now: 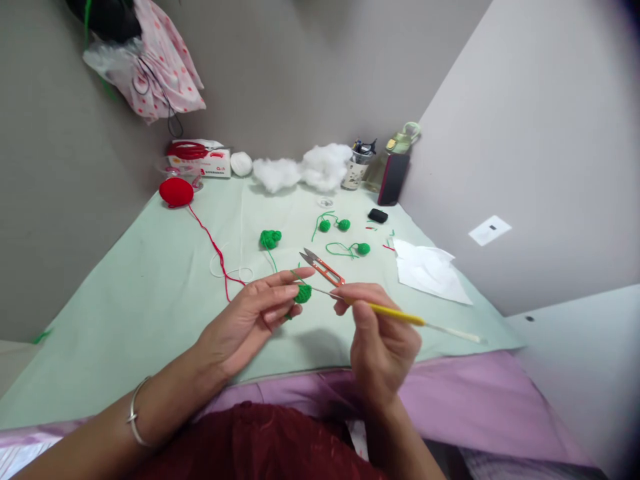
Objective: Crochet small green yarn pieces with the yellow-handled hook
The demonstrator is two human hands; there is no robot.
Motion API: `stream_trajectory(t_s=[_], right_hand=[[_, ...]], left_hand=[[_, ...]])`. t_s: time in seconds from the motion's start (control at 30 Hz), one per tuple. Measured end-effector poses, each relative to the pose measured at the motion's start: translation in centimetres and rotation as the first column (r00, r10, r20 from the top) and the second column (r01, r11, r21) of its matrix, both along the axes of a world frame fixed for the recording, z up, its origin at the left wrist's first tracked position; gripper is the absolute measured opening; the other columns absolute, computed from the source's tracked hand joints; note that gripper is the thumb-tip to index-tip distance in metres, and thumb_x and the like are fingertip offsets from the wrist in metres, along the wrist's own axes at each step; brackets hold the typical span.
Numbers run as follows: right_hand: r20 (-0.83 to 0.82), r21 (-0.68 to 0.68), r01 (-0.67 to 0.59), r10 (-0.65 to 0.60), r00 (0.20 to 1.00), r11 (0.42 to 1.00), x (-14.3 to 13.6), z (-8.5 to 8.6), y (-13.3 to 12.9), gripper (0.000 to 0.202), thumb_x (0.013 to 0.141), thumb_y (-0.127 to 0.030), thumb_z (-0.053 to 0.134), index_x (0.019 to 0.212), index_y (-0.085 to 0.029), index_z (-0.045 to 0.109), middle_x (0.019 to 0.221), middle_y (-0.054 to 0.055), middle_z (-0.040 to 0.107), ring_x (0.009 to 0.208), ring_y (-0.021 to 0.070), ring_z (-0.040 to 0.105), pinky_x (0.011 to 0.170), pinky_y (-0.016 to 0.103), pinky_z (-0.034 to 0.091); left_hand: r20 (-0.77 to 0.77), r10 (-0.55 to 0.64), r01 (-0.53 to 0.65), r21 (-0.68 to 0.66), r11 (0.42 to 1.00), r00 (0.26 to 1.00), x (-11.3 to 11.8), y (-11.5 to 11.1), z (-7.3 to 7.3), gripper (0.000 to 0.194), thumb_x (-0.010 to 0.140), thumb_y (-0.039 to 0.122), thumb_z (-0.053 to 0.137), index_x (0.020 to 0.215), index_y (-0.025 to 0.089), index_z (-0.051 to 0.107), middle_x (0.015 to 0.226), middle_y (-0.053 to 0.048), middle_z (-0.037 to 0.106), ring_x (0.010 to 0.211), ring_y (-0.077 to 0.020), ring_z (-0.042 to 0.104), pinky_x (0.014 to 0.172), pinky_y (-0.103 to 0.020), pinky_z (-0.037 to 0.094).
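My left hand (255, 310) pinches a small green crochet piece (303, 293) between thumb and fingers, above the near part of the table. Green yarn runs from around that hand toward a small green yarn ball (271, 239). In my right hand (377, 333) is a crochet hook (395, 313) with a yellow handle, held like a pen. Its thin metal shaft points left, and the tip meets the green piece; whether it sits inside a stitch I cannot tell. Just beyond the hands lie orange-handled thread snips (325, 268), blades apart.
A red yarn ball (176, 192) trails its strand toward my left hand. Small green crocheted balls (363, 249) lie right of centre. White stuffing (325, 167), a pen cup (356, 170), a bottle (380, 167) and a phone (394, 179) stand along the back. White paper (430, 270) lies right.
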State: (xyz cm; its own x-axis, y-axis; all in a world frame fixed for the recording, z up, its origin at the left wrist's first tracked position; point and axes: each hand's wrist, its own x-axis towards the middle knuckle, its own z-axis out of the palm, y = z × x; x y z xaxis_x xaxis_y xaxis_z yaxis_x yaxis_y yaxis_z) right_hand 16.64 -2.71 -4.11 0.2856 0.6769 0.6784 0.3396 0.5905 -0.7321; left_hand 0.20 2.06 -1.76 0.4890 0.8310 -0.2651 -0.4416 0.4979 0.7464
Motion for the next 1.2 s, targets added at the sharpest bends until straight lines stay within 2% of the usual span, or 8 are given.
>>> stream_trajectory(t_s=[0.17, 0.43, 0.6, 0.7, 0.8, 0.93, 1.03, 1.2], right_hand=[[-0.137, -0.100, -0.145, 0.131, 0.982, 0.984, -0.3, 0.3, 0.6, 0.017, 0.101, -0.026, 0.062, 0.097, -0.024, 0.079, 0.088, 0.003, 0.077, 0.073, 0.0156, 0.066, 0.067, 0.032, 0.058], [-0.280, -0.170, -0.242, 0.189, 0.941, 0.955, 0.4, 0.0, 0.4, 0.024, 0.105, -0.032, 0.055, 0.096, -0.021, 0.074, 0.087, 0.005, 0.075, 0.072, 0.0153, 0.069, 0.067, 0.031, 0.060], [0.125, -0.064, -0.060, 0.067, 0.990, 0.996, 0.1, 0.4, -0.5, 0.024, 0.105, -0.016, 0.049, 0.109, -0.023, 0.071, 0.095, 0.003, 0.079, 0.077, 0.0150, 0.073, 0.073, 0.031, 0.062], [0.436, 0.142, -0.015, -0.049, 0.899, 0.990, -0.4, -0.2, -0.5, 0.028, 0.101, -0.010, 0.054, 0.122, -0.021, 0.068, 0.101, 0.008, 0.079, 0.089, 0.0189, 0.074, 0.077, 0.033, 0.062], [0.543, 0.257, 0.057, -0.194, 0.817, 0.965, -0.7, -1.1, -0.3, 0.034, 0.096, -0.006, 0.061, 0.126, -0.020, 0.071, 0.104, 0.011, 0.077, 0.092, 0.0212, 0.073, 0.076, 0.033, 0.061], [0.243, 0.101, 0.022, -0.046, 0.969, 0.995, -0.5, -1.0, -0.2, 0.029, 0.100, -0.008, 0.057, 0.116, -0.024, 0.074, 0.099, 0.006, 0.076, 0.086, 0.0180, 0.071, 0.076, 0.033, 0.060], [-0.084, -0.024, -0.079, 0.076, 0.994, 0.997, -0.3, -0.1, 0.0, 0.025, 0.104, -0.015, 0.052, 0.103, -0.025, 0.075, 0.088, 0.002, 0.074, 0.073, 0.0153, 0.066, 0.070, 0.033, 0.058], [-0.022, -0.055, -0.107, 0.106, 0.994, 0.993, -0.7, 0.1, 0.3, 0.021, 0.103, -0.016, 0.057, 0.102, -0.025, 0.077, 0.092, 0.003, 0.078, 0.080, 0.0164, 0.071, 0.073, 0.033, 0.060]], left_hand=[[-0.115, 0.007, 0.012, 0.161, 0.987, 0.993, 0.0, -0.5, 0.1, 0.032, 0.082, 0.026, 0.085, 0.114, 0.029, 0.084, 0.088, 0.001, 0.067, 0.084, -0.0141, 0.055, 0.086, -0.026, 0.044], [-0.217, 0.064, -0.010, 0.242, 0.970, 0.974, -0.3, -0.8, 0.4, 0.028, 0.080, 0.028, 0.083, 0.108, 0.030, 0.086, 0.088, -0.001, 0.062, 0.090, -0.0192, 0.053, 0.087, -0.031, 0.043], [-0.239, 0.119, -0.043, 0.301, 0.953, 0.964, -0.3, -1.0, -0.2, 0.030, 0.084, 0.028, 0.083, 0.114, 0.032, 0.084, 0.089, 0.001, 0.061, 0.088, -0.0157, 0.052, 0.086, -0.027, 0.043], [-0.226, 0.155, -0.083, 0.298, 0.951, 0.962, 0.0, -1.2, -0.6, 0.040, 0.084, 0.027, 0.085, 0.123, 0.032, 0.079, 0.088, 0.003, 0.061, 0.082, -0.0128, 0.051, 0.083, -0.026, 0.043], [-0.153, 0.073, -0.050, 0.149, 0.988, 0.986, 0.2, -1.1, -0.7, 0.051, 0.082, 0.030, 0.088, 0.131, 0.028, 0.075, 0.083, 0.003, 0.063, 0.079, -0.0120, 0.053, 0.081, -0.025, 0.044], [-0.036, -0.032, 0.030, -0.051, 0.998, 0.999, 0.0, -0.5, -0.5, 0.046, 0.078, 0.030, 0.092, 0.121, 0.020, 0.080, 0.068, 0.005, 0.056, 0.065, -0.0082, 0.045, 0.082, -0.025, 0.044], [-0.039, -0.020, 0.020, -0.006, 1.000, 0.999, -0.2, -0.5, -0.1, 0.042, 0.076, 0.028, 0.091, 0.117, 0.022, 0.082, 0.075, 0.003, 0.063, 0.065, -0.0082, 0.044, 0.084, -0.026, 0.045], [-0.152, 0.017, 0.007, 0.156, 0.988, 0.988, 0.2, -0.9, 0.0, 0.037, 0.082, 0.028, 0.087, 0.119, 0.029, 0.082, 0.090, 0.001, 0.069, 0.080, -0.0115, 0.051, 0.067, -0.022, 0.038]])
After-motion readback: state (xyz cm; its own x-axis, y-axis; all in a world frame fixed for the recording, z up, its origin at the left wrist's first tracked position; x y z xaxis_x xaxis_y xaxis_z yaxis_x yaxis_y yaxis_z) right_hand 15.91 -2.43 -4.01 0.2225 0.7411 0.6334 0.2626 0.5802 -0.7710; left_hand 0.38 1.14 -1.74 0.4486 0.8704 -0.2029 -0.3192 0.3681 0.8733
